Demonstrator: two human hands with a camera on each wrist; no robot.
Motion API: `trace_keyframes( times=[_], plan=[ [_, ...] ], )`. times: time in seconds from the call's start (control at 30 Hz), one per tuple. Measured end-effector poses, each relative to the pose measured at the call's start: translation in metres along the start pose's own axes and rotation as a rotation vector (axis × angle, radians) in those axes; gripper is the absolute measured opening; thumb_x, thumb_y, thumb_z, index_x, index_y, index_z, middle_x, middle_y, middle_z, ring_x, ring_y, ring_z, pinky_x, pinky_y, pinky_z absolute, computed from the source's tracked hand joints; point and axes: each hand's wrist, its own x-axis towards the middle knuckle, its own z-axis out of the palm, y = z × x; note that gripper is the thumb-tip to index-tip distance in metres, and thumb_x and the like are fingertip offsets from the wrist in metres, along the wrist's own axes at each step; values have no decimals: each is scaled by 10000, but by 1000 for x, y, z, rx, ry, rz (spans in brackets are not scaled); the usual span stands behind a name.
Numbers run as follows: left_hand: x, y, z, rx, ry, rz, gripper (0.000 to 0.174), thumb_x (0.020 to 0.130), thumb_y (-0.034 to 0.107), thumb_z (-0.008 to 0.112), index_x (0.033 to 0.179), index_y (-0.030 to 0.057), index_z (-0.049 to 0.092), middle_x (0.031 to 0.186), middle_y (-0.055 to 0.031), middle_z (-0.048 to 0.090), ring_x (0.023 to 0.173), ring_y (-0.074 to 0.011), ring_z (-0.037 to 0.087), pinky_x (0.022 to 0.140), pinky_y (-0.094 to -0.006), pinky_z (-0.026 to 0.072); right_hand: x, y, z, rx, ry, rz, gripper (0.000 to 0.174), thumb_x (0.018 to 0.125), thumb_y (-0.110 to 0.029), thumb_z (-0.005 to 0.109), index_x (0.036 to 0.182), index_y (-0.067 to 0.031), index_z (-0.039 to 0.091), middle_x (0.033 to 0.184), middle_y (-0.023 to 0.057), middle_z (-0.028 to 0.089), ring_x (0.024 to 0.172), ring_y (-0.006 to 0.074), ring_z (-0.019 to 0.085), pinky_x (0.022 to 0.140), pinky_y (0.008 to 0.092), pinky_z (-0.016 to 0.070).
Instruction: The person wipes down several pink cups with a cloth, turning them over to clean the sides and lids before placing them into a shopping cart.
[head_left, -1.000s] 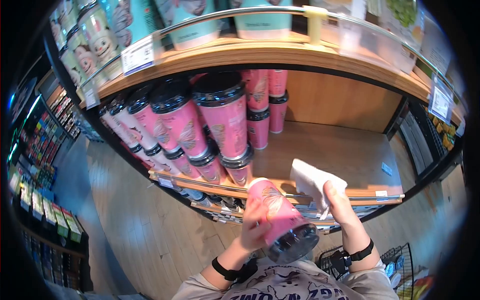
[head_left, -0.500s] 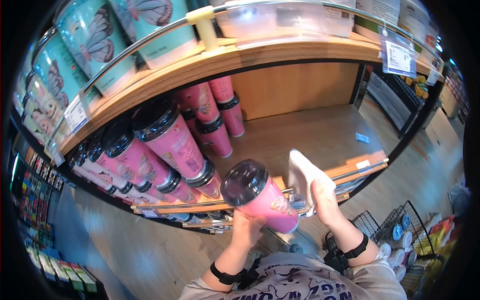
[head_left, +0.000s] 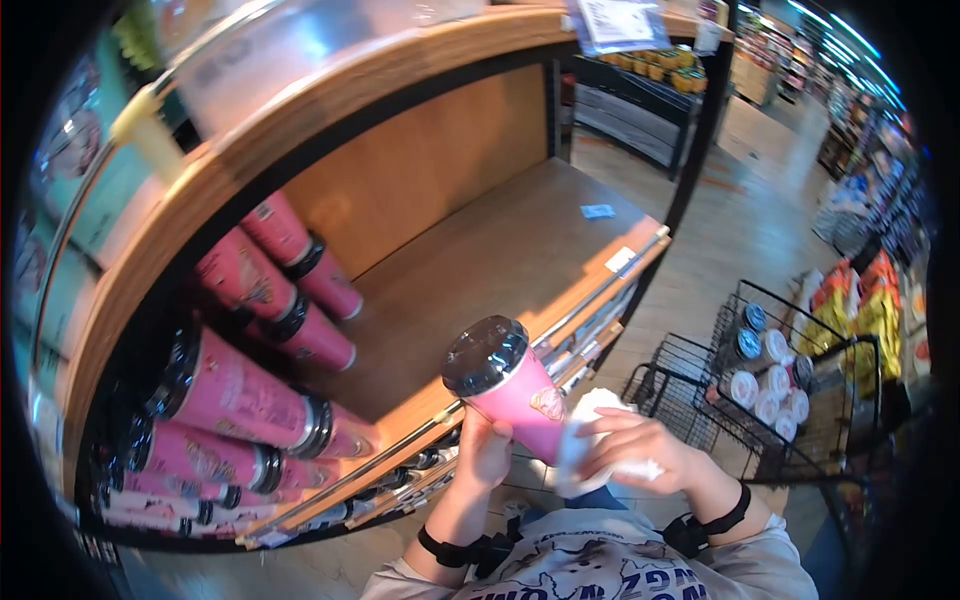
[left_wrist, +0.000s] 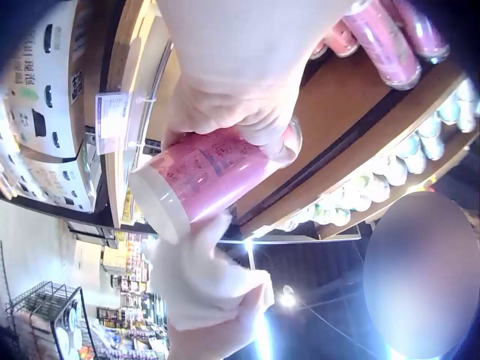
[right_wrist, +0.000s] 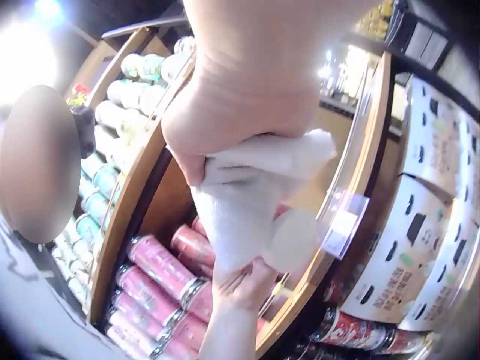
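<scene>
My left hand (head_left: 483, 450) grips a pink cup (head_left: 528, 400) with a glossy black lid and a butterfly print, tilted with its lid toward the shelf. A folded white cloth (head_left: 572, 462) is in my right hand (head_left: 645, 450), pressed near the cup's base. Seen from the left wrist, the cup (left_wrist: 217, 169) has a pale bottom end, and the cloth (left_wrist: 191, 281) lies close beside it. In the right wrist view the cloth (right_wrist: 240, 214) drapes from my fingers and hides most of the cup.
Stacked pink cups (head_left: 235, 390) with black lids fill the left of the wooden shelf (head_left: 430, 290). A small blue label (head_left: 597, 211) lies on the shelf board. To the right stands a black wire cart (head_left: 690, 385) holding several jars (head_left: 768, 406). An upper shelf (head_left: 380, 75) overhangs.
The cup has turned from lid-down to lid-up in my left hand. My right hand has brought the cloth down and left to the cup. The head view has swung right.
</scene>
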Motion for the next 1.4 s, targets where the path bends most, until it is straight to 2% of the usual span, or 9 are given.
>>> trace_keyframes(
  times=[0.13,0.3,0.47,0.53,0.73,0.87,1.0,1.27,1.4],
  plan=[
    [9,-32,-7,-101,-186,-224,884,771,566,680,1350,5,318,1205,-85,544,1069,-150,556,874,-287,469,-49,-19,2,417,543,720,235,915,-173,524,837,-14,679,722,89,659,687,162,634,655,284,488],
    [14,-58,52,256,-309,-161,703,767,24,725,1349,46,331,1219,-79,541,1101,-174,546,935,-331,449,-89,-21,-11,348,799,680,351,890,-195,581,1200,-33,546,873,67,643,794,102,581,732,255,468],
    [29,-103,119,618,-499,-117,883,600,144,866,1345,25,407,1296,-164,491,1199,-260,500,1009,-373,402,-145,-4,-33,366,712,851,563,881,-374,627,1317,-48,484,926,78,653,835,121,590,771,280,481],
    [41,-119,156,1008,-608,167,849,588,156,867,1320,34,454,1339,-196,416,1244,-318,449,1020,-389,383,-189,15,-48,608,553,911,528,895,-393,620,1275,-40,521,939,56,654,824,98,581,750,266,478],
    [77,-233,284,1108,-710,262,871,594,78,824,1366,71,421,1176,-130,429,928,-246,503,835,-354,455,-318,32,-106,522,971,778,443,914,-315,612,1246,-32,535,984,30,637,873,81,554,763,254,465],
    [90,-317,366,636,-867,-175,809,730,6,740,1414,61,314,1318,-134,414,1019,-174,540,896,-320,475,-411,27,-139,291,1154,1148,576,882,-353,627,1326,-19,474,1034,106,651,938,169,605,830,302,473],
    [77,-392,432,389,-1049,-631,790,800,55,690,1453,72,246,1410,-135,368,1112,-211,534,920,-339,468,-490,26,-138,-166,1282,1523,688,816,-444,613,1344,-32,452,943,272,651,922,412,635,810,432,499],
    [63,-465,445,496,-1198,-861,527,873,160,657,1341,52,439,1207,-117,563,961,-158,614,806,-282,500,-612,74,-83,211,1452,1850,506,833,-437,610,1009,36,639,923,225,671,884,340,662,781,397,498],
    [89,-441,426,554,-1047,-850,482,895,76,609,1341,49,429,1246,-113,546,1015,-149,590,855,-282,478,-621,85,-79,356,986,2000,524,838,-488,572,794,24,675,742,156,668,719,264,645,693,369,490]
  ],
)
